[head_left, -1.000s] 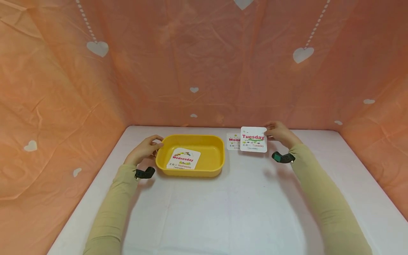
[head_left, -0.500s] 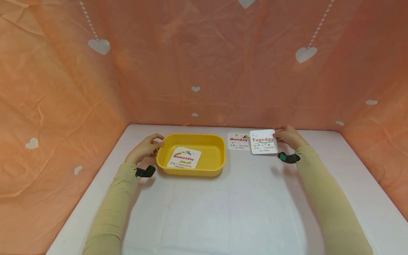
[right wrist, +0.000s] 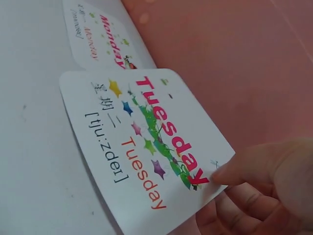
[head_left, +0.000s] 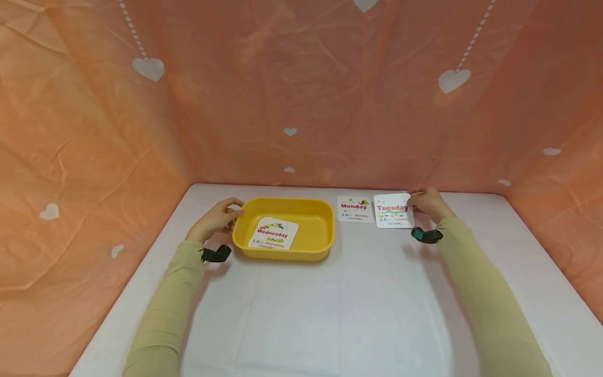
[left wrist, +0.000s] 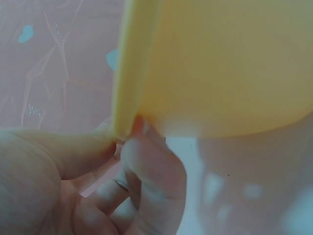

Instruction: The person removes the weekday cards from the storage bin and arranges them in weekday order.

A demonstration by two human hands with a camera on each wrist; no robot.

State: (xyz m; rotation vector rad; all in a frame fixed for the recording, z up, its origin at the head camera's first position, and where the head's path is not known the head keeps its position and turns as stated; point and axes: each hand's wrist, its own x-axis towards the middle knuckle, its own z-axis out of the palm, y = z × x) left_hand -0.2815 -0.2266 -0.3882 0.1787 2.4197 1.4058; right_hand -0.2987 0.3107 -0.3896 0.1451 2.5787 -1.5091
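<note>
My right hand [head_left: 430,203] pinches the right edge of the white Tuesday card [right wrist: 142,147], thumb on its printed face. The card is held close over the table, just right of the Monday card [head_left: 355,209], which lies flat. On the left, my left hand [head_left: 214,221] grips the left rim of a yellow tray [head_left: 308,255] between thumb and finger, as the left wrist view [left wrist: 146,176] shows up close. Inside the tray a Wednesday card [head_left: 273,234] rests at a slant on the left side.
A white cloth covers the table [head_left: 320,314]. Right behind the cards and tray rises an orange fabric wall [head_left: 330,104] with white hearts, and similar fabric stands at both sides.
The right hand has moved the Tuesday card to the right and lower, so the Monday card behind it is now fully visible. The left hand stays at the tray's rim.
</note>
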